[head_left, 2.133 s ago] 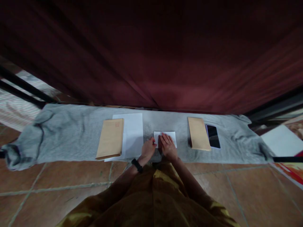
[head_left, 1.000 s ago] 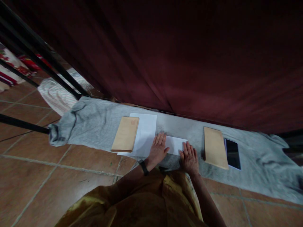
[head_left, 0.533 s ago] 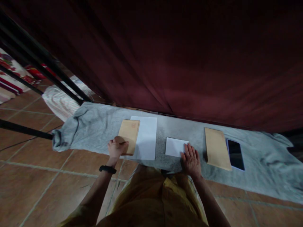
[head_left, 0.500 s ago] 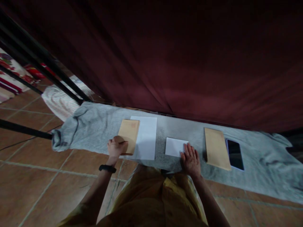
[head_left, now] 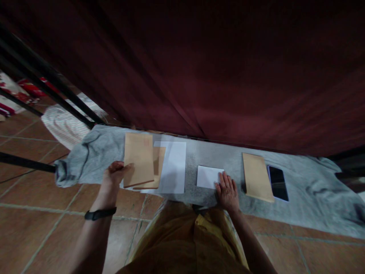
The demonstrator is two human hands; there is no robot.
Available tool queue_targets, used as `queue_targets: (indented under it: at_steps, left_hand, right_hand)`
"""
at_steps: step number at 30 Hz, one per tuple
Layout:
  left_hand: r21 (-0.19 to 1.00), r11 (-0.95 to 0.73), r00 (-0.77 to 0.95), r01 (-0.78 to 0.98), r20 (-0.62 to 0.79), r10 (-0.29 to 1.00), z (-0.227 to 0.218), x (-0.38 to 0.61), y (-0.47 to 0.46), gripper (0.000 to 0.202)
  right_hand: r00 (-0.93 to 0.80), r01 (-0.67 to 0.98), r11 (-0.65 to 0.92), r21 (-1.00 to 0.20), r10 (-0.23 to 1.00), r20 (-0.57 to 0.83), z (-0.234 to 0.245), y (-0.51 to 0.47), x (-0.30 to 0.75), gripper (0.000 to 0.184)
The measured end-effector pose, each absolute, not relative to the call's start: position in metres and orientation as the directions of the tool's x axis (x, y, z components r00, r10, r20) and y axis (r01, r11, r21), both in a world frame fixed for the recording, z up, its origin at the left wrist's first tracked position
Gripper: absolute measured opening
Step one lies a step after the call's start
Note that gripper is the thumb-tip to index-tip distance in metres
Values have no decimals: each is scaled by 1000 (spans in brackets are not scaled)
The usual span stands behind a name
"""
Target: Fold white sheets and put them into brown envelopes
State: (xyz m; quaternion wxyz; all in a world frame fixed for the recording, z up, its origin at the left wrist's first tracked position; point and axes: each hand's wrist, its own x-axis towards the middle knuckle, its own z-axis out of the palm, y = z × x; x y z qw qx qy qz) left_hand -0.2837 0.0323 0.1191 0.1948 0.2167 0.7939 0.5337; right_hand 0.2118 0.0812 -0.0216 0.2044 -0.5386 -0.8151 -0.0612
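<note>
Pinched at its left edge by my left hand (head_left: 116, 173), a brown envelope (head_left: 139, 158) is lifted above the cloth. Under it, partly covered, lies another brown envelope (head_left: 159, 163), which rests on white paper sheets (head_left: 175, 167). My right hand (head_left: 228, 191) lies flat with fingers stretched, its fingertips on the right edge of a folded white paper (head_left: 209, 177). To the right of that hand a further brown envelope (head_left: 258, 177) lies on the cloth.
A grey cloth (head_left: 310, 194) covers the long narrow surface. A phone (head_left: 278, 182) lies at the right beside the envelope. Behind hangs a dark red curtain (head_left: 182, 76). Black metal bars (head_left: 28, 161) stand at the left, above a tiled floor (head_left: 37, 205).
My left hand has lifted the top envelope off the pile and moved it left, uncovering the envelope below. My right hand has stayed on the folded paper.
</note>
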Motion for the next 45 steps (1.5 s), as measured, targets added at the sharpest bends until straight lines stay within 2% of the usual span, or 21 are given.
queue_targets:
  at_steps: [3,5,7,9,15,20,23,25,27,28,30,32,35,38,42,45]
  left_hand:
    - [969,225,-770,-101,-220,599,136,-260,38,41]
    - [931,164,-692,-326,-352,630,136,-230,47,44]
    - [876,206,-595,-436,-452,665,125,-193,57,40]
    - [835,290,-519,-468,-526,674,110,-155,67,33]
    - [844,314,-497,-434,-515,699,73,-88,70,23]
    - [918,363,-346,-161,-397,850,60,-81,31,14]
    - [910,413,-214,-37,-411,886,57,-81,11,24]
    - [921,319,-117,224,-299,947,58,-83,10,37]
    - [833,96,-3,545,-113,994,59,-87,24,57]
    - [742,-9,47,670,-31,998,59,-90,35,69]
    - [538,-135,147,832,20,989,58,-96,63,91]
    - [378,-204,234,903,-34,972,56,-100,91,105]
    - [257,-247,304,934,-212,929,51,-102,122,117]
    - [197,-253,305,947,-313,899,48,-102,135,120]
    - [169,-248,290,954,-307,907,46,-103,137,114]
    - [160,-253,291,954,-292,911,45,-105,138,111]
  right_hand:
    - [-329,909,400,-116,861,388,-21,81,211,60]
    - [-327,912,395,-111,863,385,-20,81,211,58]
    - [-325,912,393,-113,864,386,-20,82,211,57]
    - [-316,914,387,-123,868,384,-19,82,210,56]
    - [-296,922,364,-130,882,366,-17,83,209,55]
    - [-295,924,360,-125,883,364,-17,83,209,56]
    - [-295,925,358,-124,886,358,-18,83,209,57]
    - [-294,925,359,-126,885,360,-18,83,209,57]
    - [-293,924,359,-134,887,358,-17,83,209,57]
    - [-292,923,358,-140,890,352,-16,83,209,57]
    - [-290,922,354,-155,899,327,-14,83,208,57]
    - [-284,922,345,-176,911,297,-11,83,208,56]
    - [-237,921,304,-245,934,268,-5,86,207,54]
    - [-133,919,205,-336,966,224,2,92,205,50]
    - [-35,921,75,-383,993,110,13,104,196,49]
    - [95,919,-85,-386,995,7,20,113,186,43]
